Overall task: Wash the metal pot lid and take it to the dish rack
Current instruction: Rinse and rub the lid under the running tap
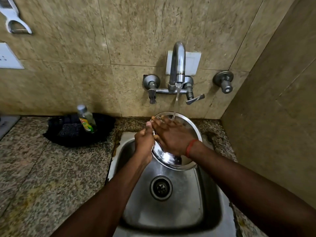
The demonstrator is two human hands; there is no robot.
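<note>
My left hand (143,142) grips wet lid (177,142) by its edge under tap (177,65); right hand (172,135) flat, rubbing. Risk: slick rim slips, drops into sink (201,194).

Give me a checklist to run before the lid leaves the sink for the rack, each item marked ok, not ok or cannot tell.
1. Lid held firmly: ok. The left hand grips its left rim.
2. Lid under the water: ok. The stream lands on its upper part.
3. Lid rinsed all over: cannot tell. The right hand lies flat across the face and covers much of it.
4. Tap shut off: not ok. Water is running.
5. Lid over the sink so it drips inside: ok.
6. Path to the rack: cannot tell. No rack is in view.
</note>
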